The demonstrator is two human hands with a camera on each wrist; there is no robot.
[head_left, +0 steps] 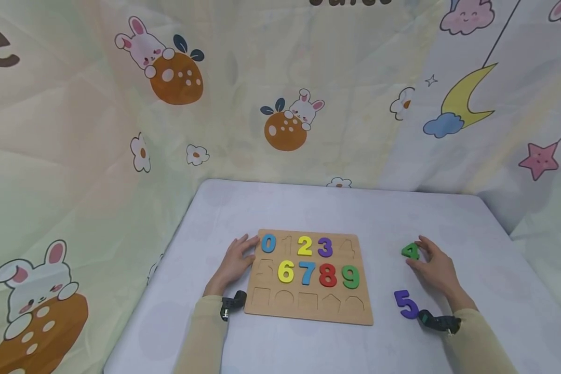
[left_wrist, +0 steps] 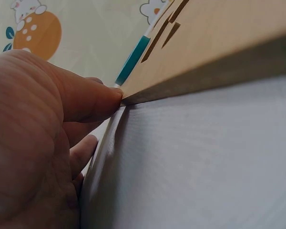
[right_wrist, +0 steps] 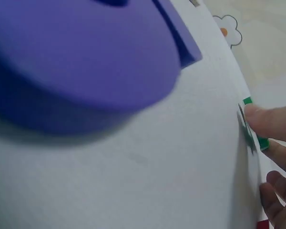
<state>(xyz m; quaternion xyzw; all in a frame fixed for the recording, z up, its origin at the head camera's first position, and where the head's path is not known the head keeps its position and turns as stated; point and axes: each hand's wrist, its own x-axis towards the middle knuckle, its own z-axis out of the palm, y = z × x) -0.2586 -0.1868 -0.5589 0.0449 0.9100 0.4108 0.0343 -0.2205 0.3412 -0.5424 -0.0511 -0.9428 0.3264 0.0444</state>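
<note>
Green number 4 (head_left: 410,251), pinched by thumb and finger of right hand (head_left: 433,263), well to the right of left hand (head_left: 234,261), with wooden board (head_left: 308,289) between; at left, touching board's edge with fingers loosely extended.

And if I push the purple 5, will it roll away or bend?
The purple 5 probably won't roll: it lies flat on the table. Its thick edge suggests it stays stiff, and its smooth-looking face hints it might feel slippery.

Matt wooden board (head_left: 295,291), smooth 5 (right_wrist: 95,57), cloth backdrop (head_left: 243,62)
</note>
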